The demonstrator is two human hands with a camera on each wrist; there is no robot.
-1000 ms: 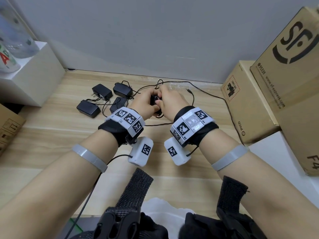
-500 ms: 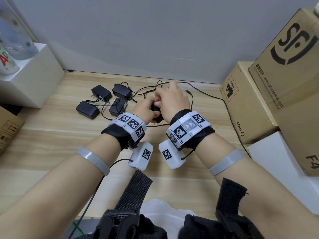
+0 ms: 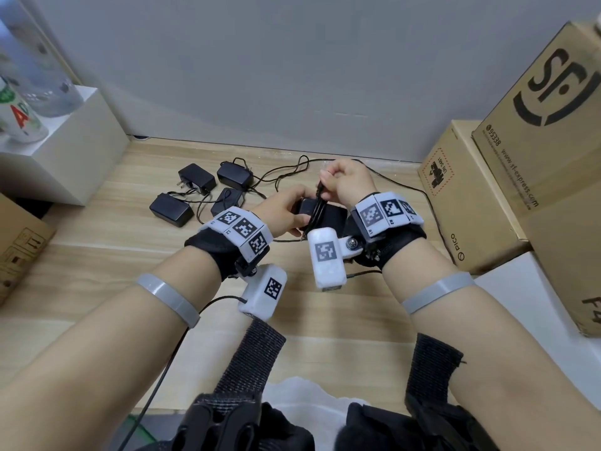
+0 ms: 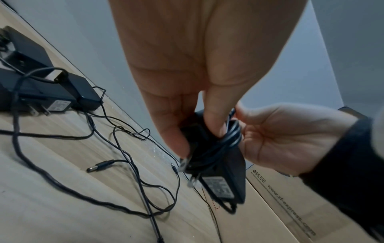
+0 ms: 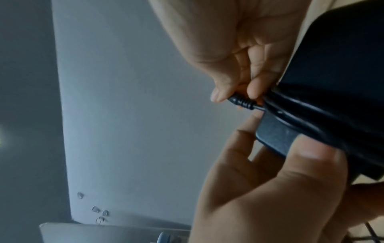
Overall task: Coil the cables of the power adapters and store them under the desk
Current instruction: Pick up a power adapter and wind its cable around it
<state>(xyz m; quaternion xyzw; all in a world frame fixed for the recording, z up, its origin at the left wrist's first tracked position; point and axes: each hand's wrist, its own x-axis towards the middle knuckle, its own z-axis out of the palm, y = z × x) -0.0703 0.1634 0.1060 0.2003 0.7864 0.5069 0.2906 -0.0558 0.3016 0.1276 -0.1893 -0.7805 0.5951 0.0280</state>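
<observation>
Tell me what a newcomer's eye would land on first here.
The two hands meeting mid-frame: the left hand holds a black power adapter wound with its cable, while the right hand pinches the cable's plug end. Behind them to the left, four more adapters lie on the wooden floor among loose cables.

Two cardboard boxes (image 3: pixel 468 196) stand at the right, the larger SF box (image 3: pixel 553 151) leaning over the smaller one. At the left a white block (image 3: pixel 65 157) carries a clear bottle (image 3: pixel 42 76) and a can (image 3: pixel 19 115). Another carton (image 3: pixel 19 242) sits at the left edge. A grey wall (image 3: pixel 260 60) rises behind.
</observation>
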